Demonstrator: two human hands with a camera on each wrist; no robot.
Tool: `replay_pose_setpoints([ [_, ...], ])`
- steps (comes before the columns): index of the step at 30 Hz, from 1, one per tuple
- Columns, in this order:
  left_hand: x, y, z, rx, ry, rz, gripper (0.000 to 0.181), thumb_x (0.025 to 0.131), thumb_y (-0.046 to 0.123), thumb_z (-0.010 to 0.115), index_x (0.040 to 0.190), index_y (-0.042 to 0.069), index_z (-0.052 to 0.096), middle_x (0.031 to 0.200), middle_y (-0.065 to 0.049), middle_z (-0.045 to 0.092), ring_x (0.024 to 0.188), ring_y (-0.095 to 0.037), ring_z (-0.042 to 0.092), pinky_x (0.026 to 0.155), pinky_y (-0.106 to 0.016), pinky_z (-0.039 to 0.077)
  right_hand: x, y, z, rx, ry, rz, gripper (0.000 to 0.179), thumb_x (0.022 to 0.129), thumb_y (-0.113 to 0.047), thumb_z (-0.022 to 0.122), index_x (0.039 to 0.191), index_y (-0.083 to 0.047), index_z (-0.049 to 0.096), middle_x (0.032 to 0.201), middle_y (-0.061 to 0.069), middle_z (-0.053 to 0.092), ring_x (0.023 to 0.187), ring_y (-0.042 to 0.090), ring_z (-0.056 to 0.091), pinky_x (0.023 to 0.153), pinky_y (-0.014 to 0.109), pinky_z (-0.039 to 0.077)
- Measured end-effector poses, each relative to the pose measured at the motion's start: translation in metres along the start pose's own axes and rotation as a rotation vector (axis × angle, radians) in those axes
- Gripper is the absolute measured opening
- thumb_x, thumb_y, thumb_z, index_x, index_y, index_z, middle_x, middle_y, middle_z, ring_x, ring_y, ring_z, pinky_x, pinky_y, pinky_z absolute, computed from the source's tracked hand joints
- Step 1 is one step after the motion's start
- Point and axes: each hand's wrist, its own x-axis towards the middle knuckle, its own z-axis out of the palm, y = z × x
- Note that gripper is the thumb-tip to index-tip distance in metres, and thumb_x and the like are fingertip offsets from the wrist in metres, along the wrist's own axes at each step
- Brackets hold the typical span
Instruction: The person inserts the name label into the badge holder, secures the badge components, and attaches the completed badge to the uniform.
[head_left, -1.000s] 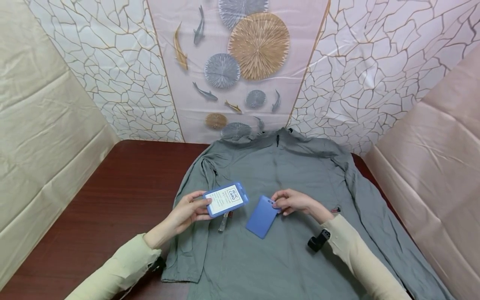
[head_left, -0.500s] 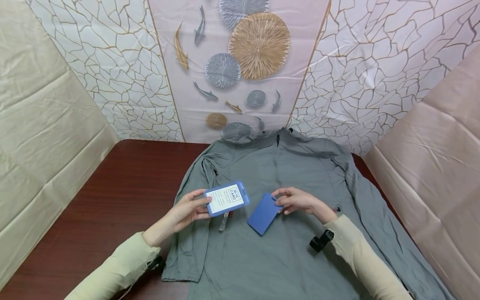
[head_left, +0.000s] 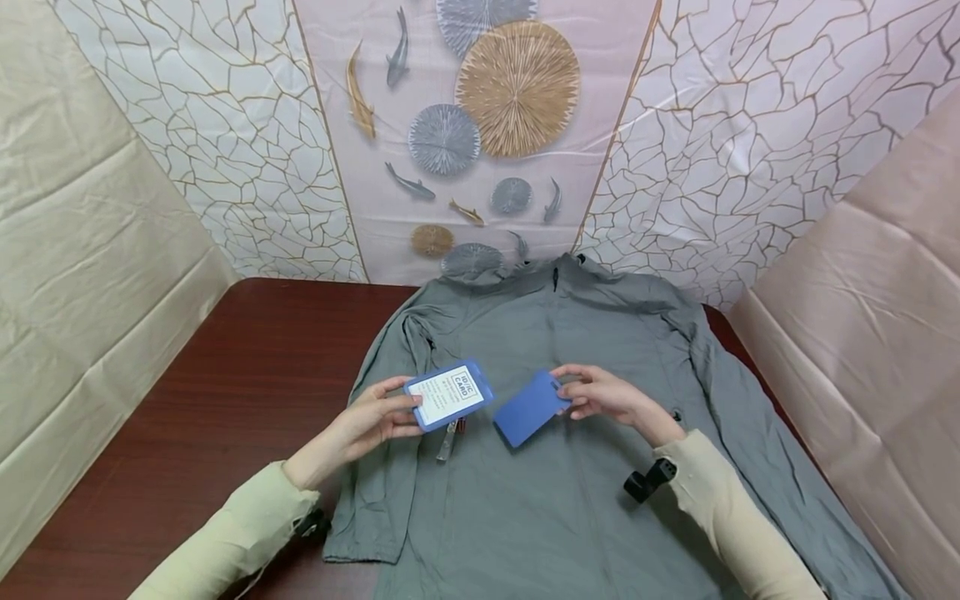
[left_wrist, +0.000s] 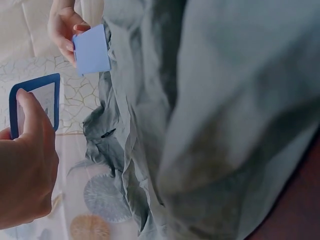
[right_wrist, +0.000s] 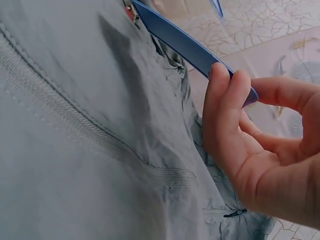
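Observation:
My left hand (head_left: 377, 421) pinches a blue-framed badge holder (head_left: 450, 395) by its near-left end, thumb on the front. Its white insert, printed "ID/IC CARD", faces up. To the right, my right hand (head_left: 609, 397) pinches a plain blue cover (head_left: 527, 410) at the slotted end, the rest of it tilting down to the left. The two blue pieces are apart, with a narrow gap between them. Both are held over a grey jacket (head_left: 510, 508) spread out flat. In the right wrist view the blue cover (right_wrist: 182, 42) shows nearly edge-on between thumb and fingers.
A zipper pull (head_left: 447, 442) with a red bit lies on the jacket below the badge holder. The dark red-brown table (head_left: 247, 392) shows at left. Patterned cloth (head_left: 450, 208) hangs behind, and pale drapes (head_left: 82, 275) stand at both sides.
My right hand has risen slightly and shifted right, turning the blue cover so it lies more sideways. My left hand has barely moved, tilting the badge holder a little.

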Motion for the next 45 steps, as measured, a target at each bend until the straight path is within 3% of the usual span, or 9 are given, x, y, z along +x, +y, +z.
replay_pose_setpoints([
  [4, -0.001, 0.001, -0.002, -0.035, -0.019, -0.008, 0.041, 0.088, 0.006, 0.054, 0.125, 0.006, 0.036, 0.091, -0.002, 0.063, 0.081, -0.016, 0.065, 0.074, -0.033, 0.054, -0.003, -0.004, 0.001, 0.034, 0.025, -0.014, 0.051, 0.09, -0.012, 0.049, 0.133, 0.0, 0.026, 0.062, -0.005, 0.049, 0.079, 0.012, 0.063, 0.065, 0.022, 0.053],
  [12, -0.001, 0.004, -0.006, -0.078, -0.021, -0.016, 0.049, 0.089, 0.005, 0.051, 0.132, 0.002, 0.028, 0.094, -0.002, 0.062, 0.083, -0.016, 0.064, 0.074, -0.029, 0.054, -0.007, -0.01, 0.002, 0.115, 0.043, -0.06, 0.041, 0.091, -0.01, 0.047, 0.129, -0.004, 0.032, 0.082, -0.002, 0.065, 0.078, 0.01, 0.065, 0.063, 0.022, 0.053],
  [18, 0.0, 0.004, -0.008, -0.054, -0.023, -0.024, 0.056, 0.09, 0.006, 0.05, 0.137, -0.002, 0.021, 0.095, -0.002, 0.062, 0.083, -0.015, 0.065, 0.073, -0.028, 0.054, -0.01, -0.013, 0.002, 0.186, 0.029, -0.103, 0.036, 0.092, -0.008, 0.047, 0.126, -0.008, 0.035, 0.088, 0.002, 0.067, 0.079, 0.013, 0.065, 0.064, 0.022, 0.053],
  [27, 0.001, 0.004, -0.008, -0.018, -0.011, -0.022, 0.056, 0.09, 0.009, 0.051, 0.136, -0.006, 0.023, 0.093, -0.002, 0.061, 0.081, -0.014, 0.065, 0.073, -0.028, 0.055, -0.018, -0.022, 0.005, 0.239, 0.043, -0.106, 0.028, 0.091, -0.006, 0.046, 0.117, -0.014, 0.04, 0.087, 0.003, 0.067, 0.077, 0.012, 0.066, 0.062, 0.021, 0.053],
  [35, -0.001, 0.005, -0.006, 0.017, 0.003, -0.024, 0.058, 0.09, 0.014, 0.052, 0.135, -0.007, 0.022, 0.092, -0.003, 0.06, 0.08, -0.013, 0.065, 0.072, -0.027, 0.055, -0.019, -0.02, 0.005, 0.268, -0.001, -0.126, 0.026, 0.092, -0.004, 0.045, 0.115, -0.013, 0.04, 0.089, 0.003, 0.067, 0.079, 0.013, 0.066, 0.062, 0.021, 0.053],
  [45, 0.002, 0.006, -0.003, 0.032, -0.033, -0.021, 0.064, 0.089, 0.018, 0.054, 0.136, -0.007, 0.019, 0.092, -0.002, 0.061, 0.08, -0.013, 0.066, 0.072, -0.027, 0.055, -0.02, -0.019, 0.01, 0.271, -0.007, -0.125, 0.027, 0.091, -0.005, 0.047, 0.116, -0.011, 0.039, 0.088, 0.004, 0.068, 0.08, 0.013, 0.066, 0.062, 0.02, 0.053],
])
